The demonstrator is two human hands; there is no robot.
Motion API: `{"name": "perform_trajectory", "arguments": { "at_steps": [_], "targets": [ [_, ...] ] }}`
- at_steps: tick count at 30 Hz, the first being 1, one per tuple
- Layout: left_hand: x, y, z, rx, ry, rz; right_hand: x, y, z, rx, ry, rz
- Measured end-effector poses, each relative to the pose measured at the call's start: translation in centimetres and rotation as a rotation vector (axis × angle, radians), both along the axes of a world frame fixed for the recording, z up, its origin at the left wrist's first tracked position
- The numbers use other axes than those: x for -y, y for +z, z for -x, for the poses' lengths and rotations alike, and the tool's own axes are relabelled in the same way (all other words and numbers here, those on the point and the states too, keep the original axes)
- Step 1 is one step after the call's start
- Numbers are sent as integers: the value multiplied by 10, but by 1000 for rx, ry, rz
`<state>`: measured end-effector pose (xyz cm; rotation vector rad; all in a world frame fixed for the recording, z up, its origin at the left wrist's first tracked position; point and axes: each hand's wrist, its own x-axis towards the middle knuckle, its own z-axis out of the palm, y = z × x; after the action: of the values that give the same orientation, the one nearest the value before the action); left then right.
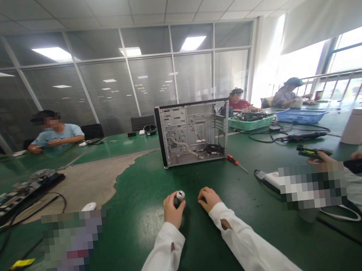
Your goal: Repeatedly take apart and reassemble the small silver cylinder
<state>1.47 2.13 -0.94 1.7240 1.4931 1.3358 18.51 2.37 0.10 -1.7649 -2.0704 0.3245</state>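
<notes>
My left hand (173, 209) is closed around a small metal cylinder (180, 194), with thumb and fingers at its sides. It has a round, silvery top with a dark mark; what kind of part it is I cannot tell. To the right, my right hand (208, 198) rests on the green table (140, 178), its fingers loosely curled, with a small gap between thumb and forefinger and nothing seen in it. Beyond both hands stands an open computer case (196, 131), showing its bare metal inside and some loose cables. A screwdriver (236, 162) with a red handle lies by its lower right corner.
At the left lie a circuit board assembly (22, 195), cables and a blurred flat item (78, 245). A green basket (252, 121) and a blue basket (302, 116) stand back right. Close at right, a co-worker's hand (324, 161) holds a circuit board (312, 151). Other people sit across the table.
</notes>
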Motion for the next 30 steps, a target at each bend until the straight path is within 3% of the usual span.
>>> {"name": "perform_trajectory", "arguments": {
  "at_steps": [5,14,30],
  "targets": [
    [-2,-4,1,18,28,13,1,9,-9,90,-22,98],
    [-8,-11,3,75,31,52,-2,8,-28,219,-196,177],
    [-8,-8,2,138,-45,71,4,14,-23,209,-154,88]
  ]
}}
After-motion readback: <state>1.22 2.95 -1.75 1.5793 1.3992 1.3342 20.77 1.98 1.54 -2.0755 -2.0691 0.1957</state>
